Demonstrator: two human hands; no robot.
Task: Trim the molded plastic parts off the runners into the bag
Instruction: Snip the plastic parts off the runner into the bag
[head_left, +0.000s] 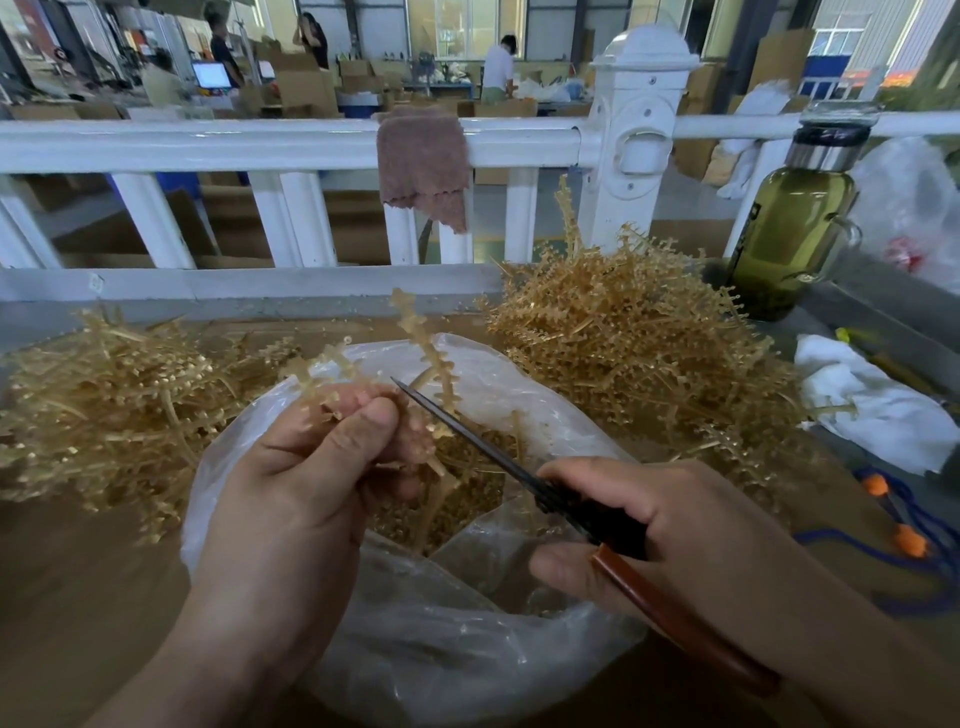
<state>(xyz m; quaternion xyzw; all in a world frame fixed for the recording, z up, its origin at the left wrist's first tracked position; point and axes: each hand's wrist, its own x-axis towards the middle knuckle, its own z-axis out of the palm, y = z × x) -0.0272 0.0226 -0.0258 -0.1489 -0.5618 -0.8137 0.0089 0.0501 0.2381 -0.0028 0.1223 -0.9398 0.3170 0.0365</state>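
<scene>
A runner is being pinched in the left hand directly above the open bag, evidently so that cut parts fall straight in among the pieces lying inside. Scissors are being gripped in the right hand, with the blades aimed at the runner. Heaps of runners are being kept on the surface at either side, probably for easy reach.

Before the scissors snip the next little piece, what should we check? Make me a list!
1. Left hand grips the runner: ok.
2. Right hand holds the scissors: ok.
3. Plastic bag open under the runner: ok.
4. Blades open around a part: not ok, they look closed.
5. Left fingers clear of the blade tip: cannot tell, it sits very close.
</scene>
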